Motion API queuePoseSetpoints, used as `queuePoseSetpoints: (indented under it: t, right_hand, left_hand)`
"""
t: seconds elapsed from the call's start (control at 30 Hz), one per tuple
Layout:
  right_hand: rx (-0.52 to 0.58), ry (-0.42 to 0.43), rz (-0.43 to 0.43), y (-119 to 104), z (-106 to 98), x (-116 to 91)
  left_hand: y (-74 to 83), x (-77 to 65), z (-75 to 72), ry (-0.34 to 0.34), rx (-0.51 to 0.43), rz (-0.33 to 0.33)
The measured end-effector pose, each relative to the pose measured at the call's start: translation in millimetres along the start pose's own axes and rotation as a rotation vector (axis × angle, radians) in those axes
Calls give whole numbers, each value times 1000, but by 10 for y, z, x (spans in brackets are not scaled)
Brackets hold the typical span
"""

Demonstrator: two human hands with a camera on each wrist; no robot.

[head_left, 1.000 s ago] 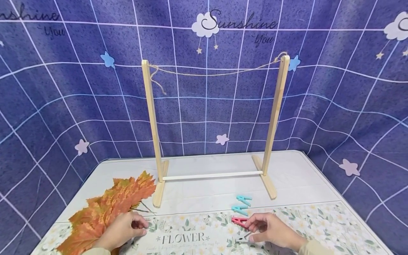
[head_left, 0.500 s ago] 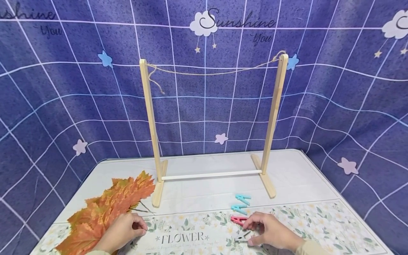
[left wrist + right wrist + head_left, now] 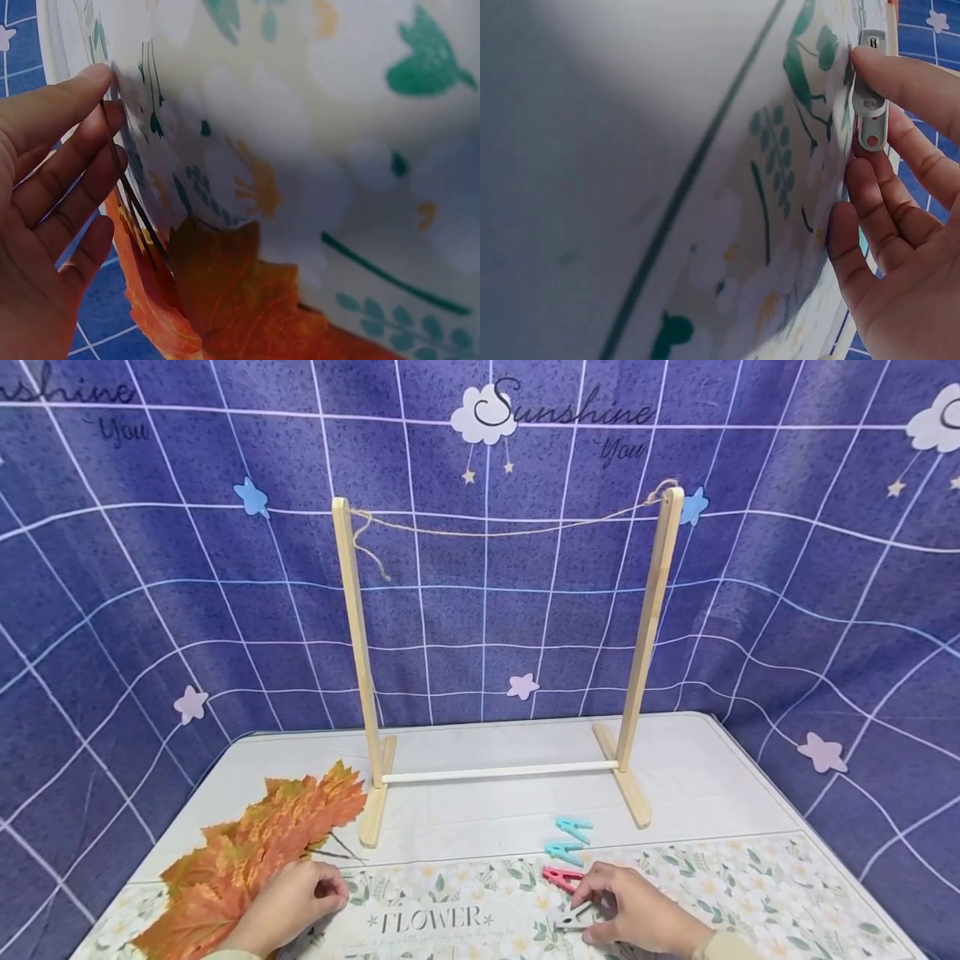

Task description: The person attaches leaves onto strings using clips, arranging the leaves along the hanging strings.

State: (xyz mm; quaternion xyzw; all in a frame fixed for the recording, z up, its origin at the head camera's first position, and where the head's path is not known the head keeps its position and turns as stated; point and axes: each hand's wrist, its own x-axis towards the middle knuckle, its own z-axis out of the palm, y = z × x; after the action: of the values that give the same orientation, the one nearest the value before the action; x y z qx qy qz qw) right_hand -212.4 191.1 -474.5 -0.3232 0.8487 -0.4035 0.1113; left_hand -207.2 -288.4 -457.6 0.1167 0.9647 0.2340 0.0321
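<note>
My left hand [image 3: 296, 897] lies by a pile of orange maple leaves [image 3: 262, 835]. In the left wrist view, its thumb and fingertips pinch the thin dark stem [image 3: 127, 187] of an orange maple leaf [image 3: 247, 300]. On the right, my right hand [image 3: 637, 910] holds a grey clothespin [image 3: 573, 917] between thumb and fingers, low over the floral cloth. The right wrist view shows the thumb on the side of this clothespin [image 3: 870, 97]. Just beyond it lie a red clothespin [image 3: 558, 878] and two turquoise clothespins [image 3: 566, 853].
A wooden stand [image 3: 363, 677] rises at the back of the table, joined low by a white rod [image 3: 495, 772]. Sagging twine [image 3: 487, 534] links its two post tops, one loose end hanging at the left. A blue gridded curtain [image 3: 465, 635] surrounds the table [image 3: 705, 768].
The right fingertips have drawn in slightly on the grey clothespin. The left hand, leaves, stand and other clothespins stay where they were; the head view shifts a little.
</note>
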Motion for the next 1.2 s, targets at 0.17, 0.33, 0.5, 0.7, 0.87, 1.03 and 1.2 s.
queuePoseSetpoints:
  t: [0.17,0.33,0.5,0.7,0.87,1.03,1.2]
  right_hand:
    - [24,-29,-13,-73,-43,-12]
    - [59,-81,10,-159,-74,1]
    - [92,-78,35,-209,-103,1]
    - [86,15,21,-214,-135,14]
    - [70,101,-59,-227,-177,43]
    - [82,114,-46,-271,-219,60]
    - [49,153,-35,-316,-250,88]
  left_hand:
    - [14,-10,-14,9,-9,20]
    - [4,-27,-33,23,-2,50]
    - [32,-12,-81,10,-1,11]
    - [87,9,-155,43,55,-20]
    - [136,1,-221,60,79,-7]
    - [217,21,-274,90,123,-38]
    - [307,62,-342,130,149,-84]
